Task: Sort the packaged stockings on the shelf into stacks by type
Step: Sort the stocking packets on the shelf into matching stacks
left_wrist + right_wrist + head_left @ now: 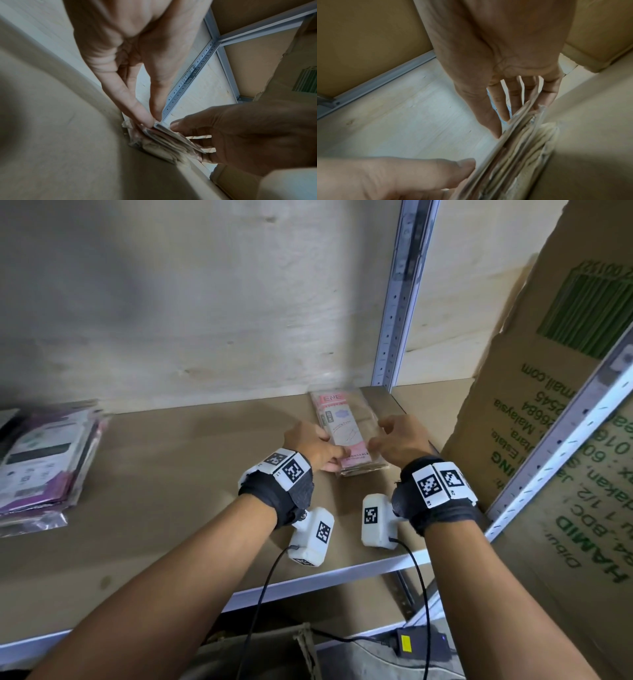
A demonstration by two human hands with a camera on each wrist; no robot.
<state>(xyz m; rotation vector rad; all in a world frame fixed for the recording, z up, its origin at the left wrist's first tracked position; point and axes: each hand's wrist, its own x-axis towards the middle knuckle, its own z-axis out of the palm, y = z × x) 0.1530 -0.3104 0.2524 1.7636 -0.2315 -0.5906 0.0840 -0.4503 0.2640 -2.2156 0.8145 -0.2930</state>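
A stack of pink packaged stockings (344, 433) lies on the brown shelf board (171, 491) near the back right. My left hand (329, 455) holds its left near corner; in the left wrist view thumb and forefinger (145, 116) pinch the top packet's edge (164, 140). My right hand (385, 436) clasps the stack's right side, thumb on top and fingers (515, 102) along the far edge of the packets (518, 148). A second stack of purple and white packets (44, 463) lies at the shelf's left edge, away from both hands.
A grey perforated upright (399, 302) stands just behind the pink stack. A large printed cardboard box (534, 412) leans close on the right. A plywood back wall (205, 302) closes the shelf. A black power adapter (421, 642) lies below the shelf.
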